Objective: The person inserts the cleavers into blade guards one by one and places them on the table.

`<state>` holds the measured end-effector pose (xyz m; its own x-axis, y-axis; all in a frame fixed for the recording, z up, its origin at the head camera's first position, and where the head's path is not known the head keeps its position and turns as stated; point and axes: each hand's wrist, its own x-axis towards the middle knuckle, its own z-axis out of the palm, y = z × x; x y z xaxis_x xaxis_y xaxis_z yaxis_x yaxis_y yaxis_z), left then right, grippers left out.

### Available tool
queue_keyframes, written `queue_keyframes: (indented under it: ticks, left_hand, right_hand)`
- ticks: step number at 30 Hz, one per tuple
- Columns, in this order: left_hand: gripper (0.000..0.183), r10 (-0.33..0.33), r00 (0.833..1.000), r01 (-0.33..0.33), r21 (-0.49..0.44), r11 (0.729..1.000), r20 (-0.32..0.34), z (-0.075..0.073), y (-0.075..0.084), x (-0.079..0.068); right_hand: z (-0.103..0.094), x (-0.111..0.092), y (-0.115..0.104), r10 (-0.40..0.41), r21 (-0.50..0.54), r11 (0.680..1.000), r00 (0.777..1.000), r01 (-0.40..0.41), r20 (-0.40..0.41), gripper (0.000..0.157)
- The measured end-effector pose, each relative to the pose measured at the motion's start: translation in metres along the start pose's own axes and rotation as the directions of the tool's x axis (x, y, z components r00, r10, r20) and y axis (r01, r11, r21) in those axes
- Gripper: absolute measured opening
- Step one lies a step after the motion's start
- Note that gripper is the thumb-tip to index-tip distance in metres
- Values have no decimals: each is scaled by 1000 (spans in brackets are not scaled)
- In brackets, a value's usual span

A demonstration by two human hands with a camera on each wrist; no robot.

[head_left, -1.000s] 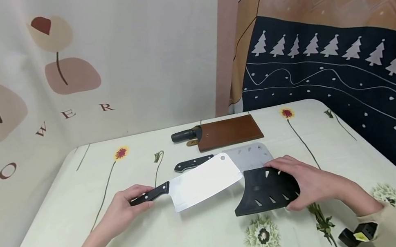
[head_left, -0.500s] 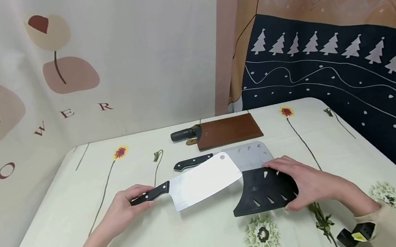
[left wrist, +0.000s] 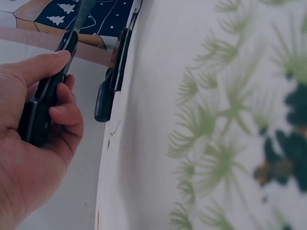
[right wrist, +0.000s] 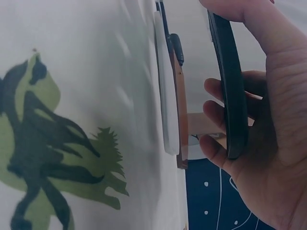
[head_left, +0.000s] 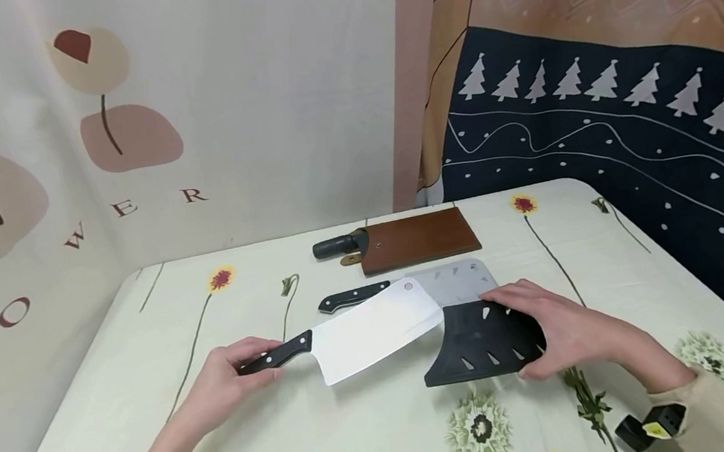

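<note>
My left hand (head_left: 229,374) grips the black riveted handle (head_left: 276,355) of a cleaver (head_left: 375,330), its bright blade pointing right and raised off the table. In the left wrist view, the thumb (left wrist: 50,64) lies along that handle. My right hand (head_left: 567,325) holds a black slotted blade sheath (head_left: 484,339) by its right end, thumb at the lower edge and fingers at the upper. In the right wrist view, fingers wrap round the sheath (right wrist: 230,91) from behind. The blade's far end meets the sheath's open left side; whether it sits inside, I cannot tell.
Just behind lies another black-handled cleaver (head_left: 350,298) in a translucent grey sheath (head_left: 457,282), partly hidden by the raised blade. Farther back rests a brown leather sheath (head_left: 418,242) with a dark handle (head_left: 335,246) sticking out. A flowered cloth (head_left: 319,427) covers the table; curtains hang behind.
The black sheath has risen slightly, its lower edge now higher in view. The cleaver has shifted a touch to the right. Both hands keep their hold.
</note>
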<state>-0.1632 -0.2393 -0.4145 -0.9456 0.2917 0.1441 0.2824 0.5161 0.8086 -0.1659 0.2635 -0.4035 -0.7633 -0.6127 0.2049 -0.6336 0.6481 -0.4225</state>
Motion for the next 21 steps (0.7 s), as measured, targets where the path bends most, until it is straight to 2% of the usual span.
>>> queue_keyframes:
  ticks: [5,9,21]
  left_hand:
    - [33,-35,999,35,-74,997,11,0,2,2]
    - [34,-28,999,30,-103,994,22,0,4,3]
    - [38,112,991,-98,-168,981,75,-4,12,1]
  right_hand:
    - [-1,-1,3,6,16,1000,1000,-6,-8,101]
    - [-2,-3,5,13,30,999,1000,-12,-11,101]
    - [-8,-6,5,25,59,998,1000,-25,-10,102]
